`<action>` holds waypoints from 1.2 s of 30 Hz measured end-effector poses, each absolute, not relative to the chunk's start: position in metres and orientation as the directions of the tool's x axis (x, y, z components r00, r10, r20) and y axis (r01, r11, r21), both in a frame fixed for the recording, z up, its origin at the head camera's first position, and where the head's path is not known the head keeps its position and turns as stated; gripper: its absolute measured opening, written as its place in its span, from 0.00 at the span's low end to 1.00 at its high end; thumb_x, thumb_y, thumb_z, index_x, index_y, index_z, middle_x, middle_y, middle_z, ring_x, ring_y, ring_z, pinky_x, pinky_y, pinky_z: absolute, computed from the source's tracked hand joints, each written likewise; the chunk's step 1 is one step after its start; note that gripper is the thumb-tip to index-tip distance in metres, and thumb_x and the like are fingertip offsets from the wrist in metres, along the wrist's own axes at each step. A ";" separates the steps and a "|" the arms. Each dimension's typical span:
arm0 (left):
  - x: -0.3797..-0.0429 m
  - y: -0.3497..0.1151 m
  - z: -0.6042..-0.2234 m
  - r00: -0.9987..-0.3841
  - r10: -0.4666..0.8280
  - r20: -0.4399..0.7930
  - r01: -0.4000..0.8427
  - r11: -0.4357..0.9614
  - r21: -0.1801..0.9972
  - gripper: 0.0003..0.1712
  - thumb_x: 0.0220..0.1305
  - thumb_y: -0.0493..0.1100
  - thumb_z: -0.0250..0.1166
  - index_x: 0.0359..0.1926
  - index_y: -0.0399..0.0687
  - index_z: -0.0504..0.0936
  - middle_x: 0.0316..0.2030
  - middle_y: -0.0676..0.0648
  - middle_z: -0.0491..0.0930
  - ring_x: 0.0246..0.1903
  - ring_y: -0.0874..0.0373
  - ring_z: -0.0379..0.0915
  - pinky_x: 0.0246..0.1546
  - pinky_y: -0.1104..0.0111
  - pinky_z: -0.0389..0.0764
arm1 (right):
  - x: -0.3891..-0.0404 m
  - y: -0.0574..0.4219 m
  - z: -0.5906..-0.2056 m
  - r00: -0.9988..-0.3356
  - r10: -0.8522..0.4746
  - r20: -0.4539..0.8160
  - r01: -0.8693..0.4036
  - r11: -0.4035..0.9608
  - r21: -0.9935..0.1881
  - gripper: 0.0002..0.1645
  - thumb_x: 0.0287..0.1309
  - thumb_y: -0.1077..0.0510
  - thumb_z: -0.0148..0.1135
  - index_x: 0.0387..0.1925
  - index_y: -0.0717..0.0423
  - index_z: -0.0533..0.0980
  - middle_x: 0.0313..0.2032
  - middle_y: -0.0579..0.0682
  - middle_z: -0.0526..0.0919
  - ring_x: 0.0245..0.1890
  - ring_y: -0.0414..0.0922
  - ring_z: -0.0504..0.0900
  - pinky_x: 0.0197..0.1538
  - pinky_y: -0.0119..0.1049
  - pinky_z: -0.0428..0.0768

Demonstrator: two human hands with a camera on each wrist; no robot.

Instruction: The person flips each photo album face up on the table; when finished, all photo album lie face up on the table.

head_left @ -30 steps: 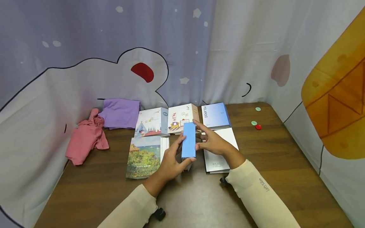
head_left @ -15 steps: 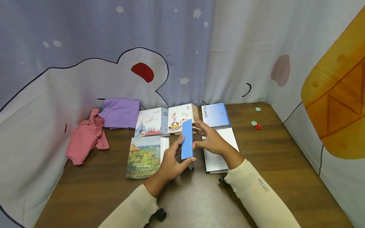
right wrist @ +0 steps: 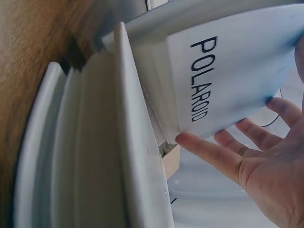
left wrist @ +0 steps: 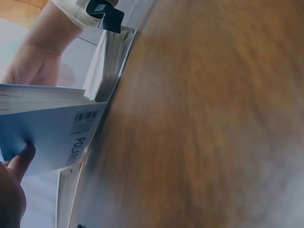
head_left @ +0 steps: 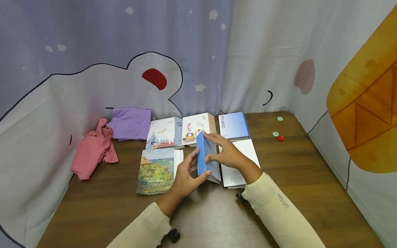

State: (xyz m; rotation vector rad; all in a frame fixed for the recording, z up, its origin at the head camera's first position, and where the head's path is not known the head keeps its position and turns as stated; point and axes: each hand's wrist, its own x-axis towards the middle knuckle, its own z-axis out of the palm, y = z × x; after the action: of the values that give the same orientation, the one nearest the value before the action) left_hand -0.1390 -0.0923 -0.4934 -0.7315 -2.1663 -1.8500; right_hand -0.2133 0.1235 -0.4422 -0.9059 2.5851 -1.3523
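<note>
A blue photo album [head_left: 201,153] marked POLAROID stands on edge in the middle of the table, blue spine up and tilted. On its left side my left hand [head_left: 187,172] grips it, with the thumb across the near end of the spine. My right hand [head_left: 227,151] holds the far end and the right cover, fingers spread along the cover's edge in the right wrist view. Part of the POLAROID cover [right wrist: 237,66] shows there. In the left wrist view, a digit of my left hand [left wrist: 19,164] presses the other cover [left wrist: 52,130], which bears a barcode.
Right of the held album lies a white album [head_left: 240,165], and behind that a blue POLAROID album [head_left: 234,125]. Two illustrated albums [head_left: 164,132] and a landscape PHOTO ALBUM [head_left: 156,170] lie left. Pink cloth [head_left: 94,150], purple cloth [head_left: 131,124] and buttons [head_left: 280,138] lie farther out.
The held album has turned and tilted, so its right cover now shows beside the spine. My right hand has shifted slightly left with it; the left hand has stayed nearly in place.
</note>
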 end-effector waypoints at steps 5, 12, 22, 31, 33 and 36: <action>-0.141 -0.098 -0.492 -0.852 0.281 0.443 0.490 0.129 0.862 0.57 0.63 0.37 0.78 0.86 0.37 0.57 0.79 0.27 0.65 0.73 0.31 0.73 0.58 0.57 0.88 | -0.214 0.124 -0.442 -0.808 -0.565 0.165 -0.466 0.443 -0.766 0.66 0.51 0.27 0.72 0.86 0.47 0.61 0.81 0.61 0.67 0.80 0.65 0.69 0.78 0.68 0.70; -0.143 -0.105 -0.481 -0.873 0.339 0.350 0.443 0.254 0.860 0.53 0.64 0.42 0.76 0.86 0.48 0.62 0.76 0.30 0.64 0.72 0.29 0.74 0.58 0.55 0.88 | -0.216 0.124 -0.442 -0.782 -0.609 0.129 -0.492 0.478 -0.727 0.57 0.62 0.50 0.80 0.86 0.47 0.60 0.84 0.60 0.63 0.84 0.64 0.63 0.80 0.67 0.68; -0.147 -0.121 -0.475 -0.875 0.380 0.299 0.448 0.404 0.798 0.49 0.65 0.45 0.74 0.84 0.45 0.65 0.74 0.32 0.73 0.64 0.37 0.83 0.61 0.47 0.88 | -0.219 0.121 -0.453 -0.784 -0.609 0.124 -0.494 0.489 -0.719 0.53 0.60 0.53 0.82 0.83 0.53 0.67 0.84 0.59 0.62 0.84 0.60 0.63 0.82 0.60 0.68; -0.145 -0.129 -0.476 -0.893 0.380 0.241 0.420 0.509 0.751 0.49 0.66 0.52 0.74 0.83 0.46 0.65 0.79 0.35 0.70 0.75 0.37 0.73 0.70 0.38 0.78 | -0.217 0.118 -0.454 -0.795 -0.599 0.094 -0.490 0.543 -0.682 0.52 0.58 0.52 0.84 0.80 0.55 0.71 0.82 0.59 0.67 0.81 0.59 0.70 0.76 0.56 0.77; -0.145 -0.132 -0.476 -0.898 0.377 0.226 0.413 0.547 0.728 0.49 0.66 0.54 0.75 0.83 0.49 0.65 0.79 0.36 0.70 0.77 0.36 0.71 0.73 0.35 0.74 | -0.216 0.119 -0.454 -0.800 -0.597 0.067 -0.470 0.553 -0.688 0.52 0.58 0.52 0.84 0.80 0.55 0.71 0.82 0.60 0.67 0.80 0.60 0.71 0.73 0.55 0.81; -0.144 -0.136 -0.475 -0.905 0.367 0.215 0.407 0.599 0.690 0.49 0.64 0.57 0.75 0.82 0.52 0.67 0.78 0.35 0.71 0.78 0.32 0.66 0.75 0.28 0.65 | -0.216 0.119 -0.456 -0.802 -0.597 0.029 -0.443 0.561 -0.699 0.51 0.59 0.53 0.84 0.80 0.56 0.71 0.83 0.61 0.65 0.79 0.61 0.72 0.69 0.52 0.84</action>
State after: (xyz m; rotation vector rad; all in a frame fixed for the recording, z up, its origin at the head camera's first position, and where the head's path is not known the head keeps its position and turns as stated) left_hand -0.1441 -0.1361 -0.4746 -0.6700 -2.7633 -1.2126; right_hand -0.2156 0.1195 -0.4559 -0.8731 2.5841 -1.0679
